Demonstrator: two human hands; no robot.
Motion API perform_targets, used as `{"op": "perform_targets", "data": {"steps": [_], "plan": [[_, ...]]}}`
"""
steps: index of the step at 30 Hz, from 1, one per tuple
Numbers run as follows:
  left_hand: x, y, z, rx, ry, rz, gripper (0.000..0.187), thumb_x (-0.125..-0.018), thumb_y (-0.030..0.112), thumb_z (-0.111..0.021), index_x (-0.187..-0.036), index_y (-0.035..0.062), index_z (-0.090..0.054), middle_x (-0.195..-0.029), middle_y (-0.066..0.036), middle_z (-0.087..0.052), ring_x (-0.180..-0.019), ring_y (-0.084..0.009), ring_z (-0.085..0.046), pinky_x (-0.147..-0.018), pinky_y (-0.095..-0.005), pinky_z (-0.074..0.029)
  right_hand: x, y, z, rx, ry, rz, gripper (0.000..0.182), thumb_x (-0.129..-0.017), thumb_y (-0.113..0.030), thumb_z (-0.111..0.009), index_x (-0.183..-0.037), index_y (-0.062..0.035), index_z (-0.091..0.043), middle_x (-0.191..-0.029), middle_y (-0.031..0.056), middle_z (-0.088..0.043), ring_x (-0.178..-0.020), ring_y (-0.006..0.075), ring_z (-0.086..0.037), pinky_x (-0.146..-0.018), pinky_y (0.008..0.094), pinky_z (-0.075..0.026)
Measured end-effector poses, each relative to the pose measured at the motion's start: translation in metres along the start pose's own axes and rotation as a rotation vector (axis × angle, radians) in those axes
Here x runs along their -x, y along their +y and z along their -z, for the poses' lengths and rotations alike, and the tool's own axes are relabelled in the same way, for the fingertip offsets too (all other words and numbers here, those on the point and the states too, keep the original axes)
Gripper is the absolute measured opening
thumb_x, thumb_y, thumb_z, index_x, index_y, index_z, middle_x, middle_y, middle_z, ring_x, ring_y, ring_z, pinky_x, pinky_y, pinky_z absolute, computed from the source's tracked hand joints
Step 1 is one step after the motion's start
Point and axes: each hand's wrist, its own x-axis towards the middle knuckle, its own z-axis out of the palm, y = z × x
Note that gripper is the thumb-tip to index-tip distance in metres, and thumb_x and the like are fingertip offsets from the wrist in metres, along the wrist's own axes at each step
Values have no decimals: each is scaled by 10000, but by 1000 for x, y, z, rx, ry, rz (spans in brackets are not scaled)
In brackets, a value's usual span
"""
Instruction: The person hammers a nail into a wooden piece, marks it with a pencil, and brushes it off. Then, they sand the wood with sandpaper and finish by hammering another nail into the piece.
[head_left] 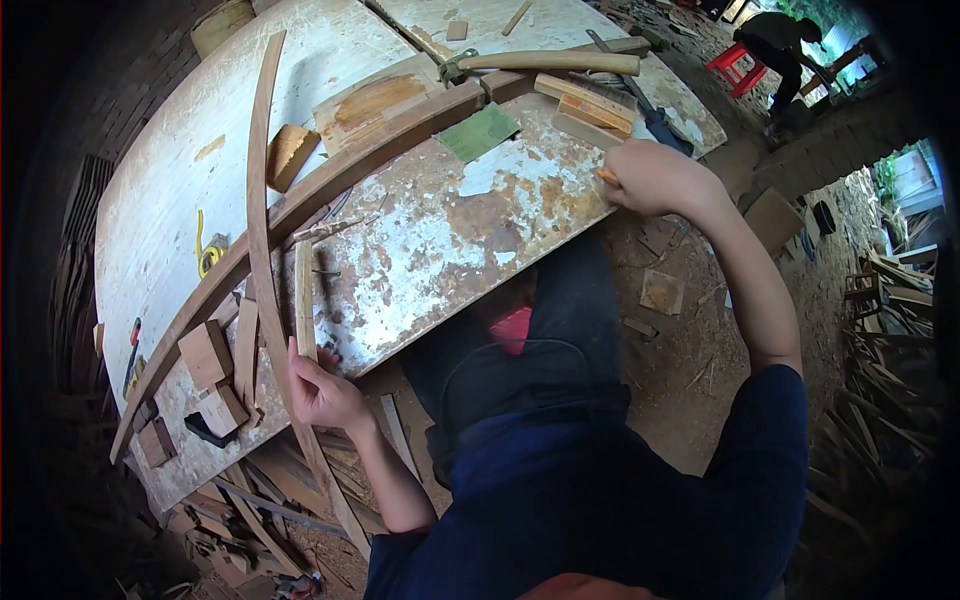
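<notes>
My left hand (pixel 328 396) is closed around the lower end of a short, pale wooden strip (pixel 304 290) that stands out over the table's near edge. Right beside that hand runs a long, thin curved wooden slat (pixel 258 170), crossing over a thick wooden bar (pixel 375 152). My right hand (pixel 662 180) is curled shut at the table's right edge. A small orange-brown bit shows at its fingers, too little to name. Just beyond it lie several small wooden blocks (pixel 590 105) and a dark-handled tool (pixel 664 130). A green sandpaper sheet (pixel 478 132) lies left of them.
The worn, paint-flecked table (pixel 400 270) fills the middle. On it are a yellow tape measure (pixel 211 254), a notched block (pixel 290 157), an axe-like wooden handle (pixel 550 62) and offcuts (pixel 205 355). Wood scraps cover the floor. A person (pixel 780 50) is near a red stool (pixel 735 68).
</notes>
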Motion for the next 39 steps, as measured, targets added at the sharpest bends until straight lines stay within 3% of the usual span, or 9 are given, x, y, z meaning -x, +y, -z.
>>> {"op": "perform_targets", "data": {"steps": [5,6,10,14,17,18,21,25,39], "plan": [[1,-4,1,-28,-6,-10,368,-1191,207,-547,-1337,-50,-765,-882,-89,-761,-673,-112,-635,-614,-259,-507,9,20,4,-359,73,9,275,-1051,-247,-680,-1012,-4,-803,-755,189,-746,-669,344,-722,-708,433,-578],[1,-4,1,-35,-3,-12,366,-1191,204,-545,-1338,-49,-765,-882,-89,-761,-673,-113,-636,-614,-260,-507,7,20,9,119,112,-26,302,-1074,-274,-688,-988,-10,-805,-705,86,-727,-607,158,-681,-651,350,-563],[1,-2,-4,-53,2,-38,382,-1193,242,-558,-1352,-44,-754,-863,-66,-741,-698,-94,-634,-602,-228,-491,20,16,29,-655,-39,-55,336,-1055,-285,-698,-933,21,-766,-784,126,-765,-637,209,-729,-639,377,-586],[1,3,-4,-89,-22,-74,395,-1194,246,-552,-1353,-57,-751,-850,-76,-740,-689,-100,-624,-614,-240,-484,9,47,15,38,-148,-239,256,-1044,-255,-703,-1026,-16,-792,-813,127,-788,-547,230,-691,-534,315,-538],[1,-2,-2,-89,-24,-73,402,-1197,244,-542,-1353,-66,-747,-837,-76,-730,-685,-102,-615,-616,-246,-477,29,31,24,-704,39,26,242,-1025,-216,-687,-989,5,-778,-840,174,-793,-569,283,-716,-553,368,-564],[1,-1,-3,-104,-23,-81,403,-1198,242,-538,-1353,-67,-746,-826,-72,-721,-684,-102,-612,-614,-246,-473,21,62,-7,-321,295,322,296,-1022,-242,-694,-916,25,-768,-769,158,-768,-554,255,-707,-558,387,-564],[2,-3,-7,-106,-22,-69,384,-1196,207,-527,-1342,-68,-750,-817,-70,-716,-674,-105,-603,-599,-252,-471,25,93,3,-125,-67,-190,326,-1023,-273,-708,-900,20,-780,-696,135,-734,-566,249,-699,-599,393,-558],[1,-3,-2,-141,-42,-41,373,-1188,176,-523,-1322,-77,-763,-857,-109,-762,-667,-121,-640,-592,-271,-501,53,134,15,-388,469,-381,352,-1006,-299,-727,-847,14,-737,-683,142,-716,-656,281,-733,-694,428,-558],[0,-2,-5,-293,-64,-74,392,-1196,190,-506,-1381,-62,-741,-860,-112,-766,-666,-118,-647,-570,-258,-498,-27,186,-18,7,562,-359,225,-993,-293,-768,-1086,-87,-770,-982,185,-757,-963,434,-724,-826,535,-562]]}}
